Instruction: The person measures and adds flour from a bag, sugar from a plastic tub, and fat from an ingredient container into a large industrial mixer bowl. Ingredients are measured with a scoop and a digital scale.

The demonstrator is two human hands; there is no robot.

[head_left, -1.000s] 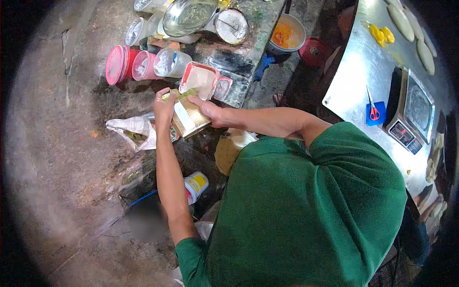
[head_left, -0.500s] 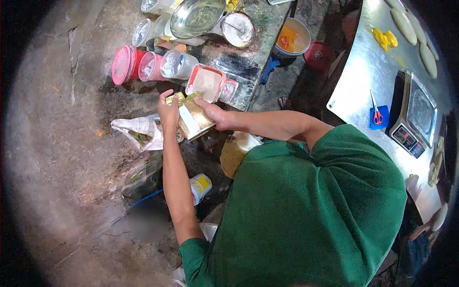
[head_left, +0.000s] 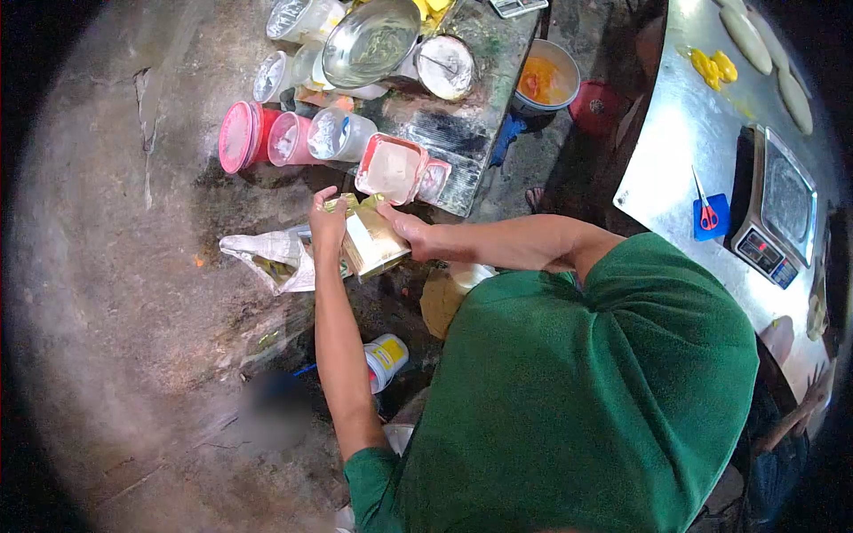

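Broadly, stained floor (head_left: 160, 311): seen from above.
Metal table (head_left: 662, 178): placed at right; digital scale (head_left: 771, 209) set on it.
Red-rimmed tub (head_left: 390, 169): seen just beyond the box.
Gold box (head_left: 380, 242): held between both hands.
Right hand (head_left: 410, 234): narrowly closed on its right side.
Left hand (head_left: 328, 224): pressed to its left; grip cannot be told.
Scissors (head_left: 708, 217): laid on blue pad (head_left: 702, 233).

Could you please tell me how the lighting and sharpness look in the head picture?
Head view: wide-angle distortion, with black corners; harsh glare whitening part of the metal table; deep shadow in the gap to its left; a smooth, blurred patch hiding some floor at lower left; any print on the gold box too soft to read.
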